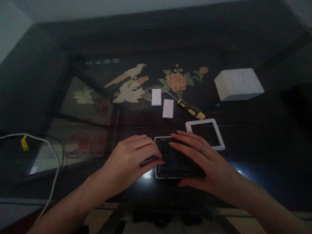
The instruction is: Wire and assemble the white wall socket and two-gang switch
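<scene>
A black switch module (pixel 175 165) with a thin white edge lies on the dark glossy table near its front. My left hand (pixel 136 156) is at the module's left side, thumb and fingertips pinched together over it; whatever they hold is too small to make out. Spread over the right part of the module, my right hand (pixel 201 159) has its fingers on the top edge and its thumb near the bottom edge, steadying it. A white square frame (pixel 219 134) lies just beyond my right hand. Two white rocker plates (pixel 156 97) (pixel 168 109) rest farther back.
A yellow and black screwdriver (pixel 191 109) lies behind the white frame. At the back right stands a white socket box (pixel 239 84). A white cable (pixel 56 172) with a yellow tag (pixel 24 143) runs along the left side. The tabletop (pixel 136 122) reflects light.
</scene>
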Demonstrator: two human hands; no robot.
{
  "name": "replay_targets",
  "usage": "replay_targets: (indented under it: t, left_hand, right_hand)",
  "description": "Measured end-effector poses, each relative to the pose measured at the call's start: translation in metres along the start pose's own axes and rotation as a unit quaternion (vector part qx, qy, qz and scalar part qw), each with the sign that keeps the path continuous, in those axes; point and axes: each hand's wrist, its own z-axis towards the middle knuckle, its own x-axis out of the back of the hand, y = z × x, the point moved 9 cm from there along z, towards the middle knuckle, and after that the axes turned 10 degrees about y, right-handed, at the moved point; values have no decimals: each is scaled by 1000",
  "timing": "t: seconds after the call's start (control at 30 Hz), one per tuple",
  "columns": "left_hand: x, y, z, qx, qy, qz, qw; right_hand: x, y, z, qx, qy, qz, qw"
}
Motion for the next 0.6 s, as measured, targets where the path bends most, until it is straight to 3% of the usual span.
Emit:
replay_targets:
  t: [0.2,0.6]
  left_hand:
    - [0,-6,-1,45,18,-19,999]
    - [2,-4,1,33,13,-18,999]
  right_hand:
    - [0,1,0,-4,-3,4,1000]
    - [-1,-1,1,5,-1,-4,1000]
